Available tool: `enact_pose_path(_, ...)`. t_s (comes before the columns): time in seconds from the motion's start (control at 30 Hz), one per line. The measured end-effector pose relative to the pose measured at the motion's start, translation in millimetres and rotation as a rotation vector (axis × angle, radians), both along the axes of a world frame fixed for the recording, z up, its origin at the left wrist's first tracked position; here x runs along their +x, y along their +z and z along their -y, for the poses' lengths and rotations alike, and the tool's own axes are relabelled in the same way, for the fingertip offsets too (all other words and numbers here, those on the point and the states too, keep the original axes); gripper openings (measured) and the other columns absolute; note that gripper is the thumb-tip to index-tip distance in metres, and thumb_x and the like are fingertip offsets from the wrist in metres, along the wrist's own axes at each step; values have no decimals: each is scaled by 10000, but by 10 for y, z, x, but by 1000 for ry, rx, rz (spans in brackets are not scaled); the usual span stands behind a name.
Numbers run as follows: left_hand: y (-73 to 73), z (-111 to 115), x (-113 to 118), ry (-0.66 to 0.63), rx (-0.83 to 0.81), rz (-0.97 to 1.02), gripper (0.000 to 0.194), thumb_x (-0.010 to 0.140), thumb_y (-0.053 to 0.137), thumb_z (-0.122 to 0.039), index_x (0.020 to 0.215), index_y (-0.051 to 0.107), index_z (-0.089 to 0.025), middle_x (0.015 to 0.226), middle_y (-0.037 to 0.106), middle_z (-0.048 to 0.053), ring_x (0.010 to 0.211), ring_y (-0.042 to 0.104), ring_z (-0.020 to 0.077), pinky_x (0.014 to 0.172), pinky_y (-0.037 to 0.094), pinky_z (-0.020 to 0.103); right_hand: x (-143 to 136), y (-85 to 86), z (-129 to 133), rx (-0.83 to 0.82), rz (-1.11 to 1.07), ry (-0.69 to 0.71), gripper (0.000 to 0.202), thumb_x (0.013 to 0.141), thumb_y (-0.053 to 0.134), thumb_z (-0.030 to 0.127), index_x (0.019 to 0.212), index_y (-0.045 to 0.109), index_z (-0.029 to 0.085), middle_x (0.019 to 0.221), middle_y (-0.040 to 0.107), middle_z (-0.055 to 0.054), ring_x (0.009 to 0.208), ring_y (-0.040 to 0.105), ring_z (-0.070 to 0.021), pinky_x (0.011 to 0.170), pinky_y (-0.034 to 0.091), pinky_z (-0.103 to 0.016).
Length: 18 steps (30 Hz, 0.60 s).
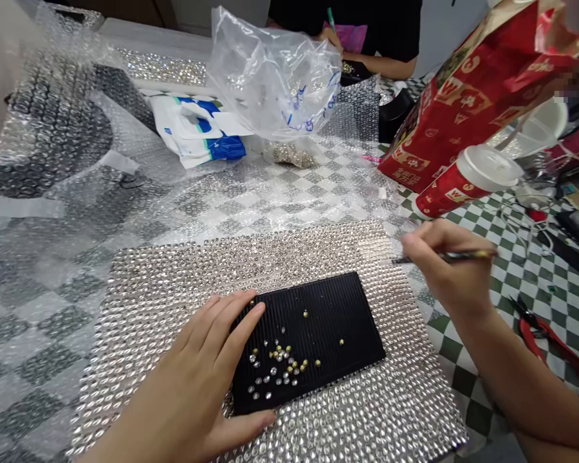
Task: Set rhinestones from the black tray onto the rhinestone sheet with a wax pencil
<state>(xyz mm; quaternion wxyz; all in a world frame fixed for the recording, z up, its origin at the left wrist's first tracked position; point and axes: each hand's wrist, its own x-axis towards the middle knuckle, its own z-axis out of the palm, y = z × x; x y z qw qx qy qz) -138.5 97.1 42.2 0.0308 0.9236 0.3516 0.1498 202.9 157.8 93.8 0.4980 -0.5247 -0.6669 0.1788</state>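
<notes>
My left hand (207, 360) grips the left end of a black ribbed tray (332, 308), with the thumb at its near edge and the fingers at its far edge. Small loose rhinestones (289, 360), clear-faced and gold-backed, lie scattered in the tray. Under it is a flat panel (139, 334) covered in rows of sparkling rhinestones. My right hand (444, 263) is closed around a slim dark pen-like tool (468, 256), whose tip points left over the panel's far right corner. At that corner is a paler patch (374, 251).
Bubble wrap (53, 122), a wipes packet (197, 128) and a clear plastic bag (275, 71) lie behind. A red paper bag (463, 90), a lidded cup (468, 180) and red-handled pliers (540, 328) stand or lie right. Across the table, another person (347, 32) holds a green pen.
</notes>
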Motion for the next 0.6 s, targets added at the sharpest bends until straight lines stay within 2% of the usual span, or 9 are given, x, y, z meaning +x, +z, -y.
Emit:
enact_pose_path(0.03,19,-7,12,-8,10,-10,871,941,523,-642,1506,386,6,1558,356,215,1442,320,379,1306,23,387,-87,40,96,-4,-48,67,397,890,692,113,588,460,223,572,537,47,526,510,-102,497,413,-255)
enact_pose_path(0.1,50,-23,34,-22,18,-21,865,954,498,-642,1493,380,24,1531,366,225,1427,320,380,1301,12,390,-282,79,279,-117,-131,286,380,903,653,74,620,445,219,598,582,58,510,524,-79,471,415,-211)
enact_pose_path(0.2,70,-42,50,-24,6,-20,888,938,515,-639,1495,362,36,1532,357,230,1428,314,378,1299,17,393,-550,21,451,-201,-80,501,370,891,651,68,632,428,207,608,612,52,516,552,-67,495,420,-188)
enact_pose_path(0.4,65,-36,47,-27,-8,8,1123,720,765,-649,1509,342,29,1539,365,236,1432,318,383,1310,15,403,-757,-122,486,-294,-59,587,359,912,645,98,638,435,195,603,611,47,525,547,-47,522,407,-144)
enact_pose_path(0.53,57,-25,54,-12,-21,24,1116,693,778,-617,1513,348,5,1539,384,224,1434,328,375,1304,47,407,-785,-98,447,-288,-35,588,356,928,646,115,640,452,193,610,616,43,530,550,-47,528,412,-147)
enact_pose_path(0.6,54,-23,58,-5,-21,34,1103,685,764,-608,1514,353,-7,1518,411,214,1419,350,369,1291,112,423,-781,-78,417,-282,-26,578,362,933,651,124,637,456,195,617,622,44,537,560,-50,528,418,-152)
